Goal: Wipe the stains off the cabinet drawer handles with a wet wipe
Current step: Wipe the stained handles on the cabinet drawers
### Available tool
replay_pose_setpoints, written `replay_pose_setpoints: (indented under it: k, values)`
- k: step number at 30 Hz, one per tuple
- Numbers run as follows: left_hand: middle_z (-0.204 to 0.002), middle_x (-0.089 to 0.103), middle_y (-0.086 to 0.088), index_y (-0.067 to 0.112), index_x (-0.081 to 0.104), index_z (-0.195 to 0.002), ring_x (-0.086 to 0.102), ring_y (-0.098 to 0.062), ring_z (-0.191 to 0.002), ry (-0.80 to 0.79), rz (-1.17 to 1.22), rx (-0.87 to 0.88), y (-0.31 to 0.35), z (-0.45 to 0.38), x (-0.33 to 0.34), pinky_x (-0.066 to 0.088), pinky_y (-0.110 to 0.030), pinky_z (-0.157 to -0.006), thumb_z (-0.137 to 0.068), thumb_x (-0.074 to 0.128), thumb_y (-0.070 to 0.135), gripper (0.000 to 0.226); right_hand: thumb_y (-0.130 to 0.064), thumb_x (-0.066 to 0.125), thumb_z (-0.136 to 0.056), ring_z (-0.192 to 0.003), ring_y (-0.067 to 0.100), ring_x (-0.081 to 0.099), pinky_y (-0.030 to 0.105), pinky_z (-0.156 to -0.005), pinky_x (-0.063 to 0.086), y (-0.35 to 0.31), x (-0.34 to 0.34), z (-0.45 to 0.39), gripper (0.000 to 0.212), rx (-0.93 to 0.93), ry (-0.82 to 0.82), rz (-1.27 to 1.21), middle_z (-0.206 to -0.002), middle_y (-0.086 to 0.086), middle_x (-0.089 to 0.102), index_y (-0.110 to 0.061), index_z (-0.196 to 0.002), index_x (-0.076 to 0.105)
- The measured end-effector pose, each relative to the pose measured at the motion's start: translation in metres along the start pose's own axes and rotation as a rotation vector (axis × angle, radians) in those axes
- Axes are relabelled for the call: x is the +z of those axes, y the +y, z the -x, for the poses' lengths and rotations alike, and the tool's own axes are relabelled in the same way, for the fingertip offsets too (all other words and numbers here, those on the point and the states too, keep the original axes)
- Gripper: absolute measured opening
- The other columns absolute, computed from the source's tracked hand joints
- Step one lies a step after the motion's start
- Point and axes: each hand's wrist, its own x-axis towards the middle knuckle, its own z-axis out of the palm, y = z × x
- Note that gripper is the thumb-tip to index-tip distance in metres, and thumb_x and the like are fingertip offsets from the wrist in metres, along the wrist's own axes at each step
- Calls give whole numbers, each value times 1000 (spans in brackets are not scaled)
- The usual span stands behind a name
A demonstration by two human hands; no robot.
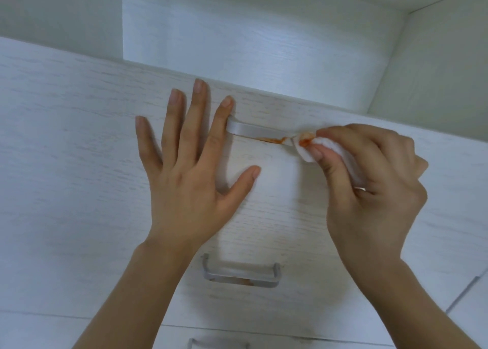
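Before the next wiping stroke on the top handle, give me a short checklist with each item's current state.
1. Wipe held in right hand: ok, pinched in the fingertips.
2. Wipe at the top handle: ok, at its right end.
3. Left hand bracing the drawer front: ok, flat, index finger beside the handle's left end.
4. Top handle clean: not ok, an orange smear remains along its lower edge.
5. Clean wipe face: not ok, the tip is orange-stained; the hidden side cannot be told.
6. Second handle: not ok, a brownish mark shows on it.
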Motion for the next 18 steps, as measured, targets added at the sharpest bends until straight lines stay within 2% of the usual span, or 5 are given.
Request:
replay_pose_setpoints:
  k: [3,8,14,18]
  values:
    - [-155,17,-13,17,21,-149,10,-32,-143,-16,-1,1,0,0,-1,-2,-56,-113,-91,43,60,75,-20,68,-87,-92,9,51,35,-80,36,-7,3,-1,7,24,-10,-32,-93,-13,55,-21,-94,70]
    - [-156,15,-11,17,20,-150,8,-31,-144,-30,18,7,-2,0,-3,-3,-55,-113,-92,43,59,75,-23,68,-87,-91,13,58,33,-84,34,-8,2,-3,15,75,7,-91,-95,-7,61,-31,-99,64]
    - [-155,17,-12,17,21,-149,9,-31,-144,-23,31,13,-2,0,-3,-3,-54,-113,-92,43,58,74,-18,68,-88,-89,18,54,37,-75,43,-5,6,1,12,-38,-13,-11,-94,-2,56,-18,-99,70]
    - [-155,18,-13,16,24,-148,11,-32,-144,-5,24,13,-1,0,-2,-2,-55,-113,-93,43,58,72,-14,68,-88,-88,17,57,32,-75,45,-6,6,0,12,-46,-11,-53,-90,1,62,-23,-97,67]
